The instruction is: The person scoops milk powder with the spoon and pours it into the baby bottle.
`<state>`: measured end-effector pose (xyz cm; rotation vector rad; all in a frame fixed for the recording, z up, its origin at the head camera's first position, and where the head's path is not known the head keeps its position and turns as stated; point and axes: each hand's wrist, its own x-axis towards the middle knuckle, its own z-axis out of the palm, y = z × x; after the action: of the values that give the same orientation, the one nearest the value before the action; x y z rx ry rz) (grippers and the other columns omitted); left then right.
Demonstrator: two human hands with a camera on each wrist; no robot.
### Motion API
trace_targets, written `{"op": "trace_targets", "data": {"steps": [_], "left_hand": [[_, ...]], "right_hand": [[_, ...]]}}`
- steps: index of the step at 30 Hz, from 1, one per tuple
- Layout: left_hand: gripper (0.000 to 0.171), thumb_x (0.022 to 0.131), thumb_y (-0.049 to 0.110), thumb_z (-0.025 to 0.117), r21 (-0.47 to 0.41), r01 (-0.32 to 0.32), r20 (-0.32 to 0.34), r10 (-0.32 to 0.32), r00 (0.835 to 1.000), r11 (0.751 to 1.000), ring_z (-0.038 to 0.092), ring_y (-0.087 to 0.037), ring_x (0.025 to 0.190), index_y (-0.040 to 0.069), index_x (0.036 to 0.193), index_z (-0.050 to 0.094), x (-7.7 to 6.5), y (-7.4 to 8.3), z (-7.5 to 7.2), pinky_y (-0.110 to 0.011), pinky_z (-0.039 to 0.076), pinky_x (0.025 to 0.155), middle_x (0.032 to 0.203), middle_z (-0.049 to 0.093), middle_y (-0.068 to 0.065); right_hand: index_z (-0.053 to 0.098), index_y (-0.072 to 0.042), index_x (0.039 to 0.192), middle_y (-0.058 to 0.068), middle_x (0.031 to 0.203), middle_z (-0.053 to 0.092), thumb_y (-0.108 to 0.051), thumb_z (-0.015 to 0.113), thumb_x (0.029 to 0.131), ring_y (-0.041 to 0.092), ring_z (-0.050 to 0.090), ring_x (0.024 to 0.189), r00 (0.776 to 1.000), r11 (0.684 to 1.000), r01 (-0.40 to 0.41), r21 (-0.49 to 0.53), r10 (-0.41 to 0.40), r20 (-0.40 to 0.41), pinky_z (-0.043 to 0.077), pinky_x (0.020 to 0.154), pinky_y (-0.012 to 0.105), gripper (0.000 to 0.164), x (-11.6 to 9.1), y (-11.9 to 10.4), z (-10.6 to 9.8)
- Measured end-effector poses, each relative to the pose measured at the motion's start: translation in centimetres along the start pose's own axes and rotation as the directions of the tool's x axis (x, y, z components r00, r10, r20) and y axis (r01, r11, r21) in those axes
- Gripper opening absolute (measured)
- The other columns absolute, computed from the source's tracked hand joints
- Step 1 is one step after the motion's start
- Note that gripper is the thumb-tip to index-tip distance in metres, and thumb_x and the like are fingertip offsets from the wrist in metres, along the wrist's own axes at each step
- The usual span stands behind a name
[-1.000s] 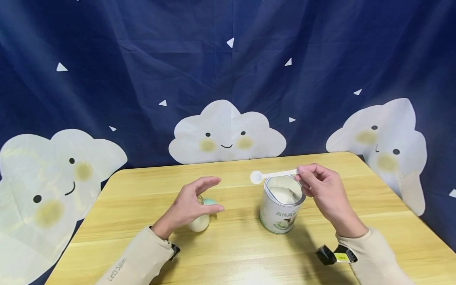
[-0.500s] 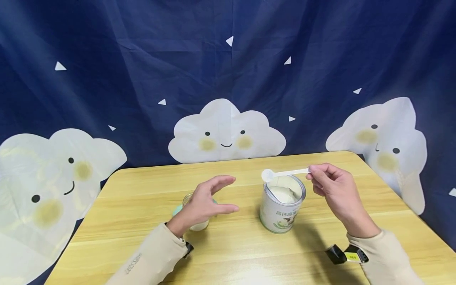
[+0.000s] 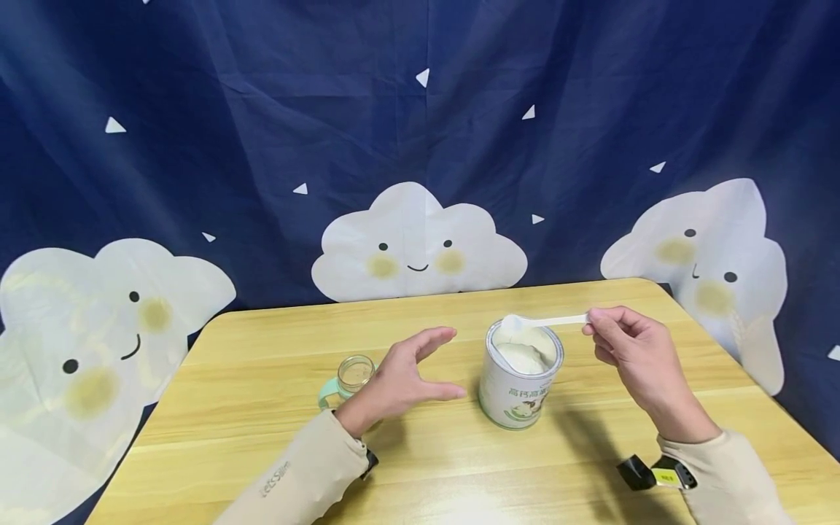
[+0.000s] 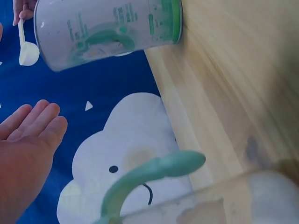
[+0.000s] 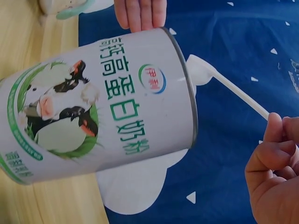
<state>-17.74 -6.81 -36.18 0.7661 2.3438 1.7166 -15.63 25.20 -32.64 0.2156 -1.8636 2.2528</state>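
Observation:
My right hand [image 3: 639, 354] pinches the handle end of a white measuring scoop [image 3: 554, 321]. The scoop's bowl is at the mouth of a milk powder can [image 3: 512, 401], which stands upright and has white powder inside. In the right wrist view the can [image 5: 107, 107] shows a cow picture and green lettering. To the can's left is my left hand [image 3: 407, 375], thumb and fingers spread apart, holding nothing and just short of the can. Behind that hand stands a clear bottle [image 3: 355, 372] with a mint-green handle [image 4: 154, 172]; its mouth is uncovered and its lower part is mostly hidden.
All of this stands on a light wooden table [image 3: 230, 394] with rounded back corners. A dark blue curtain [image 3: 367, 109] with white smiling clouds and triangles hangs behind the table's back edge.
My left hand has moved right, away from the bottle and toward the can, uncovering the bottle's mouth. My right hand has shifted right, bringing the scoop's bowl over the can's opening.

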Motion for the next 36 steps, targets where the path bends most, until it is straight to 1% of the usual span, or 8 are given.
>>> {"op": "trace_targets", "data": {"steps": [3,8,12,21,28,32,34,36], "left_hand": [[0.086,0.074,0.019,0.091,0.006,0.016,0.015,-0.016,1.000,1.000,0.038,-0.018,0.142,0.009,0.147,0.047,0.2,0.1,0.5,-0.037,0.032,0.116,0.151,0.047,-0.001],[0.092,0.074,0.022,0.091,0.026,0.019,0.041,-0.020,0.999,0.999,0.037,-0.022,0.143,0.009,0.151,0.043,0.6,0.4,1.5,-0.041,0.031,0.116,0.154,0.043,-0.002],[0.095,0.073,0.025,0.092,0.052,0.029,0.048,-0.032,0.998,0.998,0.037,-0.021,0.142,0.011,0.152,0.041,0.9,0.2,2.2,-0.039,0.032,0.116,0.155,0.041,0.000],[0.095,0.074,0.022,0.091,0.052,-0.015,0.052,0.012,0.999,0.999,0.039,-0.027,0.141,0.006,0.153,0.038,1.7,-0.2,3.4,-0.038,0.034,0.115,0.157,0.038,-0.005],[0.099,0.073,0.020,0.092,0.018,-0.019,0.056,0.018,0.998,1.000,0.038,-0.021,0.142,0.006,0.153,0.036,2.4,-0.2,4.4,-0.031,0.033,0.114,0.156,0.038,-0.005],[0.100,0.072,0.020,0.092,0.006,-0.025,0.052,0.025,0.998,1.000,0.036,-0.017,0.142,0.008,0.154,0.036,2.9,-0.3,4.9,-0.029,0.032,0.115,0.157,0.038,-0.004],[0.101,0.072,0.021,0.093,0.006,-0.017,0.046,0.017,0.999,1.000,0.036,-0.016,0.142,0.008,0.154,0.035,3.1,-0.3,5.1,-0.028,0.032,0.115,0.157,0.037,-0.003],[0.102,0.072,0.021,0.093,0.012,-0.006,0.039,0.006,0.999,1.000,0.036,-0.016,0.142,0.008,0.155,0.034,3.4,-0.4,5.3,-0.027,0.032,0.114,0.157,0.037,-0.004]], "right_hand": [[0.072,-0.007,0.087,-0.003,0.076,0.070,-0.005,0.063,0.098,0.005,0.044,0.059,1.000,1.000,-0.001,-0.020,0.001,0.001,0.038,0.049,0.016,0.015,-0.1,0.0,-0.3],[0.072,-0.008,0.086,-0.003,0.075,0.069,-0.007,0.064,0.098,0.004,0.044,0.059,1.000,0.999,-0.006,-0.041,0.006,0.005,0.040,0.050,0.015,0.015,-0.2,0.1,-0.8],[0.072,-0.008,0.086,-0.003,0.075,0.069,-0.007,0.063,0.098,0.004,0.044,0.059,1.000,0.999,-0.010,-0.044,0.011,0.007,0.040,0.050,0.015,0.015,-0.4,0.3,-1.1],[0.072,-0.008,0.086,-0.004,0.075,0.068,-0.009,0.065,0.098,0.005,0.045,0.058,0.999,0.994,-0.033,-0.105,0.031,-0.017,0.040,0.050,0.016,0.014,-0.6,0.7,-1.6],[0.072,-0.005,0.087,-0.005,0.074,0.067,-0.011,0.065,0.098,0.004,0.044,0.059,0.999,0.986,-0.033,-0.164,0.029,-0.028,0.041,0.050,0.015,0.014,-0.8,1.2,-1.5],[0.072,-0.005,0.086,-0.006,0.074,0.067,-0.010,0.065,0.098,0.004,0.043,0.057,1.000,0.979,-0.022,-0.203,0.018,-0.024,0.038,0.048,0.017,0.014,-0.7,1.4,-1.4],[0.071,-0.004,0.087,-0.006,0.073,0.067,-0.010,0.065,0.098,0.004,0.043,0.056,1.000,0.971,-0.020,-0.238,0.014,-0.026,0.036,0.047,0.019,0.014,-0.7,1.5,-1.4],[0.071,-0.003,0.087,-0.007,0.073,0.066,-0.011,0.066,0.098,0.005,0.043,0.055,0.999,0.953,-0.017,-0.304,0.007,-0.033,0.036,0.047,0.020,0.015,-0.7,1.5,-1.3]]}}
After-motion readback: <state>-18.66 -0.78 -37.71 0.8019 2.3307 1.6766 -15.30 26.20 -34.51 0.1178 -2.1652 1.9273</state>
